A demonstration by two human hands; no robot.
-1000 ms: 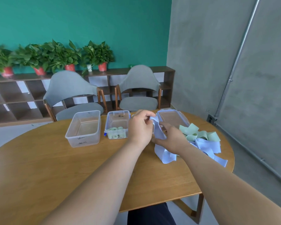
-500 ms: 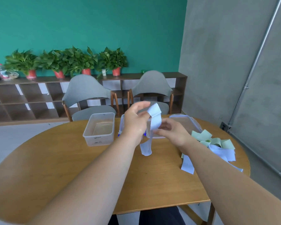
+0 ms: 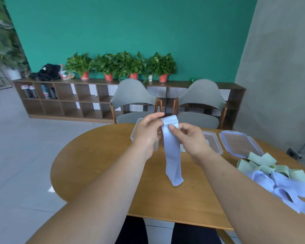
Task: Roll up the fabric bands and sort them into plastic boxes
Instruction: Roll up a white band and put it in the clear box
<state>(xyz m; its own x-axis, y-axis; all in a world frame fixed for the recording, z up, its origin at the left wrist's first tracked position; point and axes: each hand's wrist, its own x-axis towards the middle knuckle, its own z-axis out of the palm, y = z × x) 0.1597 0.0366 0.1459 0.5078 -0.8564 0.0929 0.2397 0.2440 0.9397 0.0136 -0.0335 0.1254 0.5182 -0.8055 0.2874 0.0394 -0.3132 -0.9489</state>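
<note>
2 grey chairs [image 3: 133,99] face a shelf [image 3: 113,95] bearing potted plants [image 3: 123,66].

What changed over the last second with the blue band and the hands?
The left hand and right hand, both already holding the band, lifted it up off the table. It now hangs straight down from their pinch at its top fold. Nothing was let go. The pile and boxes stayed put; the camera swung left.

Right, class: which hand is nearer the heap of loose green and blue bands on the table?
Right. The right hand is up and left of the heap; the left hand is farther left, beyond the blue band both pinch.
</note>
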